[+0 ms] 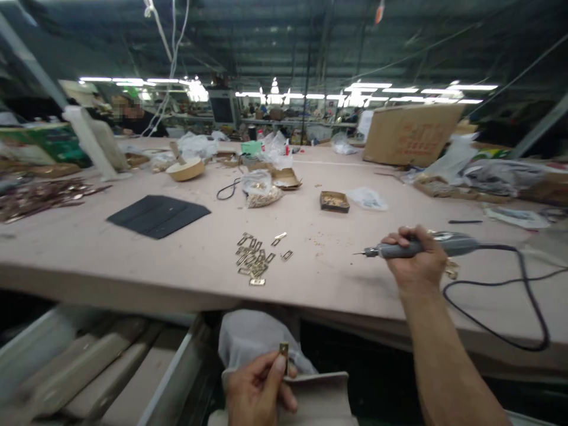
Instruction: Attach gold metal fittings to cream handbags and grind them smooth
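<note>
Between thumb and fingers of my left hand (260, 387) is a small brass-coloured metal plate (284, 350), held upright below the table edge. Just under that hand lies a beige, leather-like piece (326, 393), with a whitish translucent plastic bag (248, 331) behind it. My right hand (419, 260) is wrapped round a grey corded electric screwdriver (408, 248) above the table, its thin bit pointing left. A loose pile of similar metal plates (252, 257) rests near the table's front edge, between the hands.
On the pinkish table (177, 254) lie a black flat sheet (158, 216), a bag of small parts (261, 192), a small box of tiny parts (334, 202) and a tape roll (185, 170). A cardboard carton (410, 135) stands at back right. The screwdriver's cord (528, 290) loops rightward. An open drawer (166, 373) sits lower left.
</note>
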`<state>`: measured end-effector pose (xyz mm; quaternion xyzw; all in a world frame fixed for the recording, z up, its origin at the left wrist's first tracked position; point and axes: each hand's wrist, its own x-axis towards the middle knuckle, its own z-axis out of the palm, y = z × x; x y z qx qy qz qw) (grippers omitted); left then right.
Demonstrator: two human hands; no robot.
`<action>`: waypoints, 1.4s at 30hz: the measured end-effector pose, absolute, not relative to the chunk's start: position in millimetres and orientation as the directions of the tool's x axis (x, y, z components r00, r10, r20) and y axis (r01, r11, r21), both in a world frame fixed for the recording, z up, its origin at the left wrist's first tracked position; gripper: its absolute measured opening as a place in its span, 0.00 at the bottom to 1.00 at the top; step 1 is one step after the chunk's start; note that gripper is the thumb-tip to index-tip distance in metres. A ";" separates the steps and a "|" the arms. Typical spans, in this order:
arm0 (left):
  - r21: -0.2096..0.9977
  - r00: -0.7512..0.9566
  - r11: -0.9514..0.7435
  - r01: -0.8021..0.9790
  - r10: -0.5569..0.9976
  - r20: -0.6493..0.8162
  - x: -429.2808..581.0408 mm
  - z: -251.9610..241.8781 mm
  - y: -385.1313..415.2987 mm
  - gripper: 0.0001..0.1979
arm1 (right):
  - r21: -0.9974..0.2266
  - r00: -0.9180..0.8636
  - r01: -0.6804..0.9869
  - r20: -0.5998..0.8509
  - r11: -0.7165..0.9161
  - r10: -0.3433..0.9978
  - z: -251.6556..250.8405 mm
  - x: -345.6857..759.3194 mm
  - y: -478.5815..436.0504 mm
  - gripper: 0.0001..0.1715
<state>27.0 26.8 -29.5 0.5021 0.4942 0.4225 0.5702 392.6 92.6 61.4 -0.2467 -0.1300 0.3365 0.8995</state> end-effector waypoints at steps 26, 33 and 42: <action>0.966 0.185 0.233 -0.108 0.960 -0.211 21.4 -18.5 0.8 0.17 | -0.857 0.311 -0.301 0.327 0.419 0.892 62.9 161.2 2.9 0.06; 0.962 0.178 0.252 -0.107 0.957 -0.231 20.2 -17.5 1.2 0.18 | -0.867 0.299 -0.289 0.322 0.407 0.898 60.1 157.0 2.8 0.06; 0.968 0.202 0.230 -0.104 0.958 -0.205 18.7 -18.4 1.7 0.19 | -0.878 0.239 -0.225 0.370 0.422 0.898 61.0 155.2 6.1 0.08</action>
